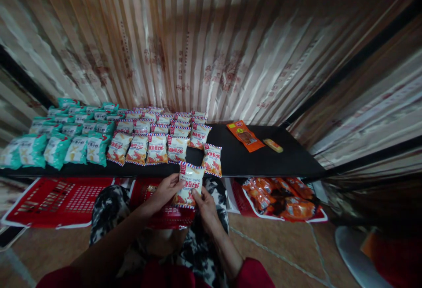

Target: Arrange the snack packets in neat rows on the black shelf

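Packet point(190, 181) was gripped by left hand point(169, 189) and right hand point(206, 209) at bench's point(237, 160) near edge; teal bags point(77, 149) and matching packets point(157, 148) already stood in rows, left to middle; held one not yet among them.

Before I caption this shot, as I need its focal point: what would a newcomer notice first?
Probably the white packet held between the left hand and right hand, at the black table's front edge. Then the rows of teal packets on the table's left part, with more white packets beside them. An orange packet stands out farther right.
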Action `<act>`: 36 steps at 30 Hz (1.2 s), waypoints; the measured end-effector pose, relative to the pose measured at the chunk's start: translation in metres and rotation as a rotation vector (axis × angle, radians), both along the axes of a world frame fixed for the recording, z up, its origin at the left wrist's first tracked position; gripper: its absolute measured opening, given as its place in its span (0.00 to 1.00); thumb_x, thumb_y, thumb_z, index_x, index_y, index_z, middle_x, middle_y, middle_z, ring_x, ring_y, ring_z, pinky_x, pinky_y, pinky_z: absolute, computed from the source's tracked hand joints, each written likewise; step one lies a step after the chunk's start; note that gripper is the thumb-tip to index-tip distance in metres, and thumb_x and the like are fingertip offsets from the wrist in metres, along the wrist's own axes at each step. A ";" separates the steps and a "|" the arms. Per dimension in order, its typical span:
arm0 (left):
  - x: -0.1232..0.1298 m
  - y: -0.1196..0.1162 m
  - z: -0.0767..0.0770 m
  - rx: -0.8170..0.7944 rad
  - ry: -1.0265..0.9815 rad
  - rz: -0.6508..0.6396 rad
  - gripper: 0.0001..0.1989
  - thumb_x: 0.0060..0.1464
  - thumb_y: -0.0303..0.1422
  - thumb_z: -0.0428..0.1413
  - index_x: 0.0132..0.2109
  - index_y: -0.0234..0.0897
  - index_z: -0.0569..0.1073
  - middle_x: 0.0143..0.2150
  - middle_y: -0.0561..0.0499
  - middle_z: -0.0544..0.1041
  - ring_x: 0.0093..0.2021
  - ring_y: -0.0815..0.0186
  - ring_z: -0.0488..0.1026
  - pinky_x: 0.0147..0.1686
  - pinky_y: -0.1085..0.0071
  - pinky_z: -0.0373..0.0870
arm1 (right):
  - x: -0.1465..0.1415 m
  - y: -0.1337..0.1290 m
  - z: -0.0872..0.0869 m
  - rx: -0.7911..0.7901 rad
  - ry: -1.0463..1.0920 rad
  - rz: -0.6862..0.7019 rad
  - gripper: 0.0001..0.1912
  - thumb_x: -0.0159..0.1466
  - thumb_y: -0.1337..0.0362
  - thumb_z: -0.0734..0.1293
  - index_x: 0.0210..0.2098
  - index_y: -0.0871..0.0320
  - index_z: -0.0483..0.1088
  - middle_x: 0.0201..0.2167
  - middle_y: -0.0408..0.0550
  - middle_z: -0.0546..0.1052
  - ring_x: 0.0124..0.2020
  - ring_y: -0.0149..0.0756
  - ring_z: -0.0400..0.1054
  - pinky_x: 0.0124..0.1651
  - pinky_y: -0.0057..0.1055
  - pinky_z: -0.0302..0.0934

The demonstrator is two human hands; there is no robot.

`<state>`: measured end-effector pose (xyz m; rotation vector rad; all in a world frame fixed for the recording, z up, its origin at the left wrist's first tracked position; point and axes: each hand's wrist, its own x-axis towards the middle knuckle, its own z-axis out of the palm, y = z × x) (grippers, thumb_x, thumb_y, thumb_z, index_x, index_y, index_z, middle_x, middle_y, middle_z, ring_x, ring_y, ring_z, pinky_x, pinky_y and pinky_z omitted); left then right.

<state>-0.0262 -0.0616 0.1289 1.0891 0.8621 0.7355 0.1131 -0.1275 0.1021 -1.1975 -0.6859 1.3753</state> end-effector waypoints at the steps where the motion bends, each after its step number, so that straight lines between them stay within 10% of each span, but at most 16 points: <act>1: 0.000 0.000 -0.002 -0.004 -0.002 -0.012 0.30 0.41 0.50 0.61 0.45 0.33 0.69 0.46 0.43 0.76 0.46 0.58 0.73 0.50 0.61 0.66 | 0.001 0.001 -0.001 0.002 0.009 -0.011 0.23 0.52 0.49 0.70 0.40 0.57 0.70 0.35 0.48 0.79 0.35 0.44 0.73 0.39 0.41 0.67; 36: 0.073 0.039 -0.002 0.318 0.511 0.098 0.18 0.53 0.34 0.51 0.52 0.36 0.65 0.46 0.46 0.75 0.38 0.65 0.74 0.42 0.67 0.70 | 0.071 0.071 0.011 0.116 -0.059 -0.049 0.24 0.55 0.49 0.67 0.47 0.55 0.69 0.41 0.49 0.78 0.41 0.45 0.72 0.40 0.39 0.67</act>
